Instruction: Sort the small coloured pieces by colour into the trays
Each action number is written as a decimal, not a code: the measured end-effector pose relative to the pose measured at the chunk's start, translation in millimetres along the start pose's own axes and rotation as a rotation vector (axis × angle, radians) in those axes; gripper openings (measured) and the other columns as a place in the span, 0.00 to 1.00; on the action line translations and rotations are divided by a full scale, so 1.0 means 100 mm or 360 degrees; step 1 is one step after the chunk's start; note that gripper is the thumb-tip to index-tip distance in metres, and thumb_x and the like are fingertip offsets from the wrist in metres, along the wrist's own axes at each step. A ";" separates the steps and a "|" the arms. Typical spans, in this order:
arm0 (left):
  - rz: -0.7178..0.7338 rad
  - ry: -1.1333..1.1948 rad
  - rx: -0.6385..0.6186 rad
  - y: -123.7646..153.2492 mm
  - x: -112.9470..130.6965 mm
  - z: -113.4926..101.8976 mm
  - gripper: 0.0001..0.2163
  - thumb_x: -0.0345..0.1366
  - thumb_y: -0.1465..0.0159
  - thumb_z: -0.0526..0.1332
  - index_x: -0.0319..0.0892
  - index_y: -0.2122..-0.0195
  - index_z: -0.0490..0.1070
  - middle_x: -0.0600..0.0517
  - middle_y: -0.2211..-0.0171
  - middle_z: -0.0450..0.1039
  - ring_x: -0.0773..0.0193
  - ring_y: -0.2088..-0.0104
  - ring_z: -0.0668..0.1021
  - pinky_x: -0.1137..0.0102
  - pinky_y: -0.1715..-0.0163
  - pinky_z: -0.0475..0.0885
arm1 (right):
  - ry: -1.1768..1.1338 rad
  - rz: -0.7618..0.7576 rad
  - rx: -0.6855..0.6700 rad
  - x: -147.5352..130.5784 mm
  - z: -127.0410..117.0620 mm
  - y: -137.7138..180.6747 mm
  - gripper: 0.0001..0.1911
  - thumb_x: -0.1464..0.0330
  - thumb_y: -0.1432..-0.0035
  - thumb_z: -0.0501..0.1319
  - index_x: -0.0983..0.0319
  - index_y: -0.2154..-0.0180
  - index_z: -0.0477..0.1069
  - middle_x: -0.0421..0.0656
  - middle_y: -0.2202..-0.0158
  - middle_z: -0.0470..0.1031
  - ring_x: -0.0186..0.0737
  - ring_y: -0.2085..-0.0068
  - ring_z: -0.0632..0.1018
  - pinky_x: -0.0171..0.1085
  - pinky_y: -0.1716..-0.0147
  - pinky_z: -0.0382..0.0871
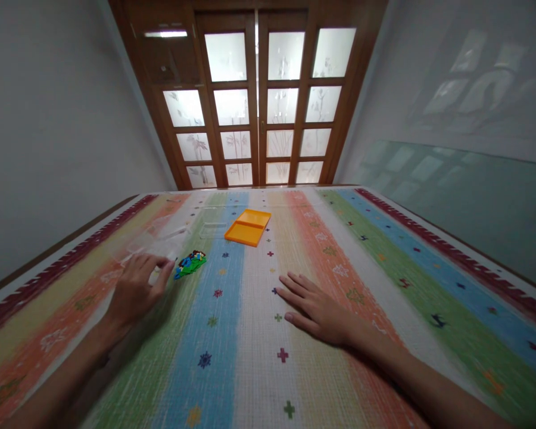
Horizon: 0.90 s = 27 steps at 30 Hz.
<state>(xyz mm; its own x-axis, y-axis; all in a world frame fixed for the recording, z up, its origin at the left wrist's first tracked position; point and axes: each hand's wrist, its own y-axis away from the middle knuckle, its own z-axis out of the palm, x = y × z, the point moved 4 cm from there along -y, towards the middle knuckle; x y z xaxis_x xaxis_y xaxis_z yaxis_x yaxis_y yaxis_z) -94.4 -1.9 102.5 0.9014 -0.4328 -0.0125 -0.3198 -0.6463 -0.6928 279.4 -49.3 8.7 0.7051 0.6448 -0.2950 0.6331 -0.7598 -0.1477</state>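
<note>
Where the left hand (136,291) is held above the desk (62,246), its fingers are curled and the thumb is drawn toward the index tip; whether a small piece is pinched there cannot be told. The right hand (315,307) lies palm down and open, fingers extended on the striped cloth (259,333), holding nothing. Just right of the left fingertips sits a cluster of small coloured pieces (190,265), chiefly green and blue, with some brown; individual shapes are too small to make out. Clear plastic packaging (149,241) lies beyond the left hand. An orange case (249,227) lies open at the far middle. Glazed doors (286,101) stand past the desk's far edge. Assessment: the step in hand appears to be picking at the cluster with the left hand. The next move would call for a fine thumb-and-finger grip on one piece, without scattering its neighbours; the right hand is free to assist.
</note>
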 end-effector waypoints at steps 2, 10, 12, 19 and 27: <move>0.0053 -0.0015 0.0018 -0.04 0.07 0.03 0.13 0.43 0.30 0.53 0.44 0.68 0.70 0.47 0.70 0.75 0.53 0.64 0.77 0.60 0.56 0.71 | -0.0002 0.0007 -0.0016 -0.01 -0.02 0.00 0.31 0.52 0.28 0.50 0.58 0.31 0.57 0.49 0.28 0.50 0.54 0.27 0.51 0.57 0.31 0.48; -0.0217 -0.0252 -0.0084 0.29 -0.31 -0.06 0.13 0.43 0.32 0.51 0.45 0.69 0.69 0.44 0.68 0.76 0.45 0.61 0.77 0.54 0.57 0.72 | 0.0007 0.0020 -0.0032 -0.01 -0.01 0.00 0.31 0.52 0.28 0.50 0.58 0.30 0.57 0.49 0.27 0.50 0.53 0.27 0.50 0.57 0.31 0.48; -0.0311 -0.0285 -0.0150 0.46 -0.44 -0.10 0.12 0.43 0.34 0.52 0.45 0.69 0.69 0.44 0.67 0.76 0.44 0.61 0.77 0.53 0.58 0.72 | 0.0001 0.0012 -0.0018 0.00 0.00 0.00 0.31 0.52 0.28 0.50 0.57 0.30 0.56 0.48 0.27 0.49 0.53 0.27 0.50 0.57 0.30 0.48; -0.0454 -0.0410 -0.0312 0.70 -0.65 -0.16 0.13 0.45 0.35 0.50 0.48 0.71 0.68 0.49 0.72 0.76 0.47 0.66 0.77 0.57 0.67 0.73 | 0.0010 0.0023 -0.0043 0.00 -0.01 -0.01 0.31 0.52 0.28 0.50 0.57 0.30 0.56 0.48 0.27 0.50 0.53 0.27 0.51 0.56 0.30 0.48; -0.0349 -0.0467 -0.0426 0.64 -0.74 -0.08 0.15 0.44 0.35 0.49 0.46 0.74 0.70 0.46 0.71 0.78 0.46 0.69 0.77 0.55 0.65 0.74 | 0.0012 0.0032 -0.0069 -0.02 -0.03 -0.01 0.31 0.52 0.28 0.49 0.58 0.30 0.57 0.49 0.27 0.50 0.54 0.27 0.51 0.57 0.31 0.49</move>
<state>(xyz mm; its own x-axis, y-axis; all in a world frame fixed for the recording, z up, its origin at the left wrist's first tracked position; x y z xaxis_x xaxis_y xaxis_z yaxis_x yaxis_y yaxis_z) -184.1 -16.5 64.5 0.9885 -0.0960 -0.1165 -0.1414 -0.8592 -0.4917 278.2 -49.4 12.5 0.7201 0.6301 -0.2904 0.6318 -0.7686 -0.1009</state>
